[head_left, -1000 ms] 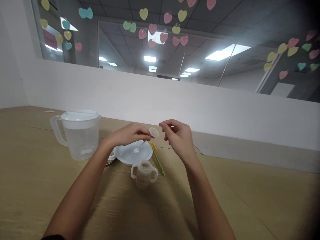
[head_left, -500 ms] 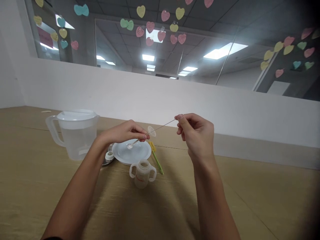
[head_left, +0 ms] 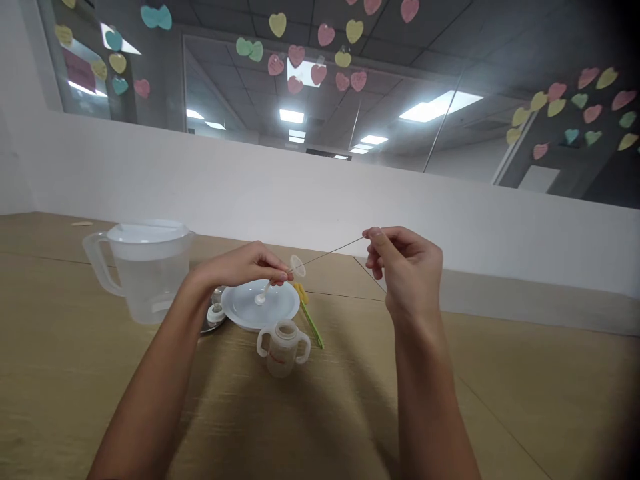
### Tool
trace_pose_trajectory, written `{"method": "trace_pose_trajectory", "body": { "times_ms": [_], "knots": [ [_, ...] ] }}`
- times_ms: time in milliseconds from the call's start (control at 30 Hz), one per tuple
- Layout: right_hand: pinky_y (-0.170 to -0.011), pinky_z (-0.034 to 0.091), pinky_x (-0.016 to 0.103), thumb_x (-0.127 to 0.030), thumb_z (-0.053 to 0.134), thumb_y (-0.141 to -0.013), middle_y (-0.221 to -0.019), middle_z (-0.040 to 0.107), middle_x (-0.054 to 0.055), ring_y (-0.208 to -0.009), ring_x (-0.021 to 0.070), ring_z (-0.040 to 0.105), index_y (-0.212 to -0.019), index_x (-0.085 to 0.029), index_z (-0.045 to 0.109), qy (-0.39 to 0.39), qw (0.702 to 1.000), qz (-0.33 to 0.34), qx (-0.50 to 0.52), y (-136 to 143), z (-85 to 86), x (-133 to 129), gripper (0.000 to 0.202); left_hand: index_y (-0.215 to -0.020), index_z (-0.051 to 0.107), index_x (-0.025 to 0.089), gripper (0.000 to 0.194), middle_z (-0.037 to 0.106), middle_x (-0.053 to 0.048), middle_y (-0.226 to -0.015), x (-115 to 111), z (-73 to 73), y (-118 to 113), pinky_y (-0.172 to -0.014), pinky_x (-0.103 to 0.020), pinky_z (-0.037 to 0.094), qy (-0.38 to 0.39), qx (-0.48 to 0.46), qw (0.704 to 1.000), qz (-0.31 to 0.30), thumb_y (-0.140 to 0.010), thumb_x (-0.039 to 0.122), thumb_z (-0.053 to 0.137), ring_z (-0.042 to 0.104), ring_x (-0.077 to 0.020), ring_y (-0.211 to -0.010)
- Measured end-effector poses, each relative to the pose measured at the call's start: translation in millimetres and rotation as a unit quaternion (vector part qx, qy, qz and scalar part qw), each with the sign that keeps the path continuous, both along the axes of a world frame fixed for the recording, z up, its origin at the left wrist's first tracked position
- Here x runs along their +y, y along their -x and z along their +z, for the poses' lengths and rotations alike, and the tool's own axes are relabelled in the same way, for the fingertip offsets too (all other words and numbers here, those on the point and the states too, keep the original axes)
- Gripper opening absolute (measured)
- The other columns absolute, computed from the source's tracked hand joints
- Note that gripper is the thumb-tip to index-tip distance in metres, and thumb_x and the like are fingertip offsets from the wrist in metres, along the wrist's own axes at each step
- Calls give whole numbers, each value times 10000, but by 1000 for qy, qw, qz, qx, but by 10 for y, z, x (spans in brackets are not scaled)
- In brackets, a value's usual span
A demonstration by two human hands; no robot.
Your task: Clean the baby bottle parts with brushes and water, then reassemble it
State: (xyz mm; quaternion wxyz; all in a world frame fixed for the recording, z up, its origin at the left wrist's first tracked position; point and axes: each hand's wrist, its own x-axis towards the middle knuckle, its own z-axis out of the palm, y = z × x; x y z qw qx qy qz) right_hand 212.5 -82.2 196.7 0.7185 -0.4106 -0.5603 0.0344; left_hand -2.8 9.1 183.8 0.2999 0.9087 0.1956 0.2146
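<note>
My left hand (head_left: pixel 257 261) pinches a pale, soft drinking straw (head_left: pixel 267 289) over the bowl. A round white end piece (head_left: pixel 260 299) hangs from the straw, and a translucent disc (head_left: pixel 298 266) sits at its upper end. My right hand (head_left: pixel 407 263) is closed, with thumb and finger gripping the far end of a thin wire, probably a straw brush (head_left: pixel 333 252). The wire slants down to the disc; whether bristles are inside the straw is hidden. Below stand a white bowl (head_left: pixel 233 313) and a two-handled bottle (head_left: pixel 281 355) without a lid.
To the left stands a clear lidded pitcher (head_left: pixel 155 283). A small metal dish (head_left: pixel 213 326) with a white-ringed part (head_left: pixel 216 313) sits beside the bowl. A green-handled brush with a yellow head (head_left: pixel 313 325) lies to the right. Behind the wooden table (head_left: pixel 325 413) rises a white wall (head_left: pixel 240 183).
My right hand has moved right, drawing out more of the wire from the disc. My left hand keeps its pinch on the straw. The view has shifted slightly.
</note>
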Motion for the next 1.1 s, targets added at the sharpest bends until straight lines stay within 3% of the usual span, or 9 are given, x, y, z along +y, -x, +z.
{"method": "trace_pose_trajectory", "body": {
  "times_ms": [433, 567, 667, 800, 867, 967, 1100],
  "knots": [
    [-324, 306, 171, -321, 636, -736, -595, 537, -12, -424, 59, 449, -666, -150, 606, -28, 999, -28, -8, 47, 58, -113, 187, -673, 631, 128, 273, 619, -13, -712, 47, 5, 83, -644, -197, 380, 6, -5, 1000, -10, -788, 355, 534, 531, -113, -703],
    [-320, 316, 178, -303, 622, -748, -580, 513, -29, -408, 65, 459, -707, -157, 616, -86, 994, -70, 16, -4, 96, -183, 153, -643, 634, 125, 256, 580, 8, -622, 220, -75, 162, -576, -187, 341, -6, 53, 999, 9, -760, 331, 537, 493, -100, -624],
    [-331, 339, 184, -307, 619, -748, -627, 555, -16, -427, 77, 490, -737, -164, 625, -109, 988, -105, 16, -71, 129, -220, 144, -665, 668, 136, 223, 602, 9, -629, 449, -212, 179, -554, -185, 329, -16, 103, 992, 74, -728, 311, 546, 506, -108, -621],
    [-335, 344, 179, -309, 614, -721, -671, 610, 11, -487, 105, 542, -762, -157, 630, -31, 996, -87, -7, -146, 87, -63, 158, -767, 712, 169, 162, 681, -7, -745, 704, -431, 70, -560, -190, 357, -27, 218, 948, 230, -660, 222, 603, 565, -130, -666],
    [-359, 370, 189, -292, 614, -694, -713, 637, 27, -540, 129, 575, -792, -154, 633, 31, 996, -74, -36, -160, 17, 102, 171, -804, 717, 164, 193, 700, -37, -825, 762, -515, -8, -565, -202, 377, -32, 266, 924, 272, -638, 172, 618, 593, -151, -703],
    [-467, 434, 225, -257, 597, -681, -692, 649, 34, -576, 144, 589, -748, -152, 639, 113, 981, -98, -121, -117, -129, 363, 132, -817, 719, 152, 222, 703, -70, -890, 795, -596, -102, -592, -215, 409, -35, 290, 915, 278, -614, 125, 632, 618, -174, -757],
    [-604, 450, 242, -193, 556, -697, -690, 652, 8, -617, 135, 593, -719, -175, 625, 161, 954, -134, -216, 49, -346, 611, 75, -794, 722, 168, 239, 707, -69, -887, 849, -687, -189, -643, -217, 448, -34, 314, 911, 265, -577, 96, 653, 635, -178, -775]
  ]
}}
